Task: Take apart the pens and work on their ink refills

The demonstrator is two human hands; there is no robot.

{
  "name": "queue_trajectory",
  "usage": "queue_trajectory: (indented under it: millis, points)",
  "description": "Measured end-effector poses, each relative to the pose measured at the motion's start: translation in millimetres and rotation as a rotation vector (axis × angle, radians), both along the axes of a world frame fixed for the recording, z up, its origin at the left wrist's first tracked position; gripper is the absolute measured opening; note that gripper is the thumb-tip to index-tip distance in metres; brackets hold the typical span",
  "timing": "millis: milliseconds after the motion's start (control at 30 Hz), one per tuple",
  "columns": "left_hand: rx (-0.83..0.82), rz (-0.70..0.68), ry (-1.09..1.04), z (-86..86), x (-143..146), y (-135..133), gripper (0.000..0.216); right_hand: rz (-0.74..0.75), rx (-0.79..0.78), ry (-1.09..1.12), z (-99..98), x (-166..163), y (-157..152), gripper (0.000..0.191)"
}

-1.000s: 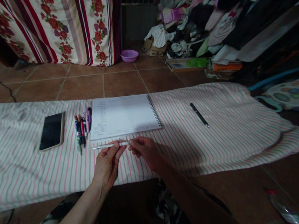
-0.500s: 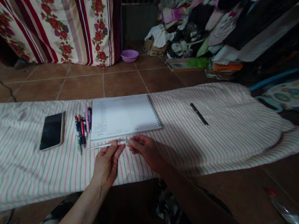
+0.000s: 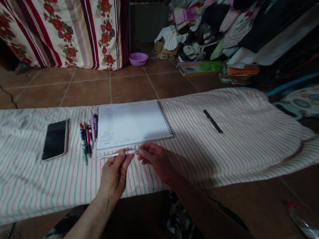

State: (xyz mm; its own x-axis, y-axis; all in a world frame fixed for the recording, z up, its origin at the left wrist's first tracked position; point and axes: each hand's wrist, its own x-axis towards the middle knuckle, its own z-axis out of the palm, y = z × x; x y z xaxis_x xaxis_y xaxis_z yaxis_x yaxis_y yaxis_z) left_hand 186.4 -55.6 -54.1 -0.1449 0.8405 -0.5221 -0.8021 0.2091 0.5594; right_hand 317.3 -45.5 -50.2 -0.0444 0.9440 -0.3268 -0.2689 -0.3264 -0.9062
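My left hand [image 3: 115, 171] pinches a slim, whitish, pen-like stick [image 3: 108, 155] between thumb and fingers. The stick lies level, just in front of the notebook's near edge, and its left end points toward the pens. At its right end, the closed fingertips of my right hand [image 3: 155, 160] pinch the tip; the exact contact is partly hidden. Beyond both hands lies an open spiral notebook [image 3: 137, 122] with a blank white page and a printed column on its left. Several pens [image 3: 87, 136] rest side by side left of the notebook.
A phone [image 3: 55, 140] with a dark screen lies on the striped cloth [image 3: 237, 157] at the left. A black pen [image 3: 213, 122] lies right of the notebook. Past the table are a purple basin [image 3: 138, 59], a floral curtain [image 3: 76, 29] and heaped clothes [image 3: 208, 11].
My right hand has shifted very slightly to the right at the stick's end. Otherwise nothing visibly differs.
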Motion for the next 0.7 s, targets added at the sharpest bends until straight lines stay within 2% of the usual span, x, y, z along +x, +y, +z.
queue_trajectory:
  millis: [700]
  points:
    - [-0.019,0.034,-0.008,4.4,1.8,1.0,0.021,-0.044,-0.048,0.022,1.8,0.9,-0.8,0.022]
